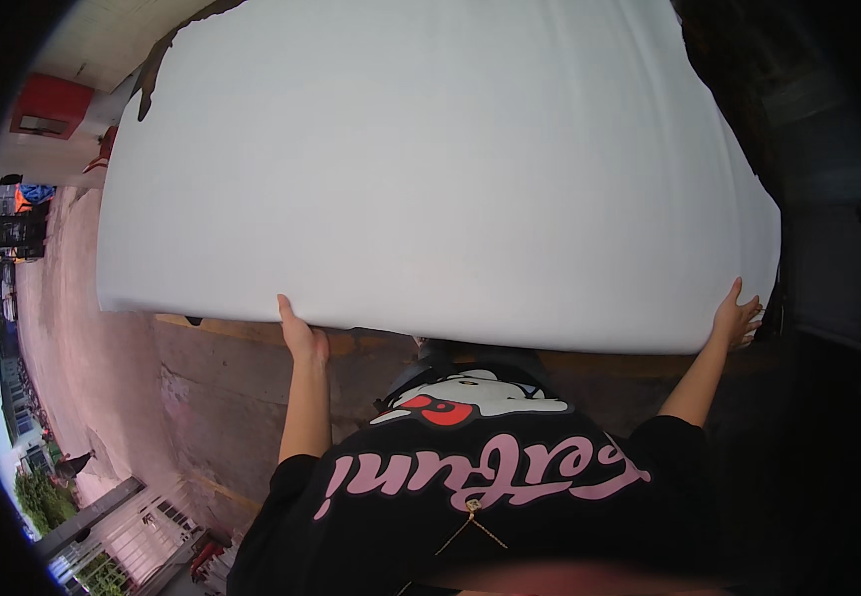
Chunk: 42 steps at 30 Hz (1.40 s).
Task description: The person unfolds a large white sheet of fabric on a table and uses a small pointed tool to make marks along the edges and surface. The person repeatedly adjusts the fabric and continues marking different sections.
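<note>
A large, smooth white sheet [430, 179] spreads out in front of me and fills most of the upper view; whether it is cloth or another material I cannot tell. My left hand [303, 338] holds its near edge, thumb on top and the other fingers hidden underneath. Over at the near right corner, my right hand [736, 316] rests against the sheet with its fingers stretched apart. The near edge hangs in a rounded fold between my hands. Faint creases run down the sheet's right side.
A brown-edged surface [217, 326] shows below the sheet's near edge. Pinkish concrete ground [103, 328] stretches along the left, with a dark cart-like object [18, 236] farther off. A red box [51, 106] stands at upper left. Deep shadow covers the right side.
</note>
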### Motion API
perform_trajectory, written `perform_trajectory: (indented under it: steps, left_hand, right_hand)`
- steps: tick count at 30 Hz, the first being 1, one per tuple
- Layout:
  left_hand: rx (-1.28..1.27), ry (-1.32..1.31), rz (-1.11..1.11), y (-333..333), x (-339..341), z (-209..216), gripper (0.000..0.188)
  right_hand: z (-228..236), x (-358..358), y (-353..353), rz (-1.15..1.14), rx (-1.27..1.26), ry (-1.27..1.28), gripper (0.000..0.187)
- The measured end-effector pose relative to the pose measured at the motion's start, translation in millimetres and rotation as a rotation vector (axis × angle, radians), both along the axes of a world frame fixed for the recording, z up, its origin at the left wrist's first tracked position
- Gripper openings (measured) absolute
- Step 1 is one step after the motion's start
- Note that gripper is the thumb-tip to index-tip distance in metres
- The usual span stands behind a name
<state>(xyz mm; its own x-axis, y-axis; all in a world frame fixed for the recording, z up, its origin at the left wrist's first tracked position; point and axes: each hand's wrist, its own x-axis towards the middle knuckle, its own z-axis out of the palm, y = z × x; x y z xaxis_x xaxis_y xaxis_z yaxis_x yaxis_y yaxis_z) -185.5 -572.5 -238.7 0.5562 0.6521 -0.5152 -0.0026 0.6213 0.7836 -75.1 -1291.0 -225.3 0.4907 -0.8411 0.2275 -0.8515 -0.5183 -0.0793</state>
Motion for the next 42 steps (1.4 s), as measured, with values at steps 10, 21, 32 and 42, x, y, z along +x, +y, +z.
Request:
perform_trajectory:
  steps: [10,21,32,42]
  left_hand:
    - [0.145,0.220,0.136,-46,-27,10,0.065]
    - [0.585,0.741,0.015,-63,-77,-5,0.103]
    - [1.450,0.676,-0.419,157,47,-5,0.046]
    - [1.627,0.850,-0.422,205,60,-44,0.059]
  right_hand:
    - [-34,7,-71,0.017,-0.049,0.017,0.097]
    - [-52,12,-109,0.041,-0.041,-0.064,0.097]
    - [-17,-47,64,0.588,0.420,-0.843,0.040]
    - [10,-100,388,0.773,0.977,-0.762,0.039]
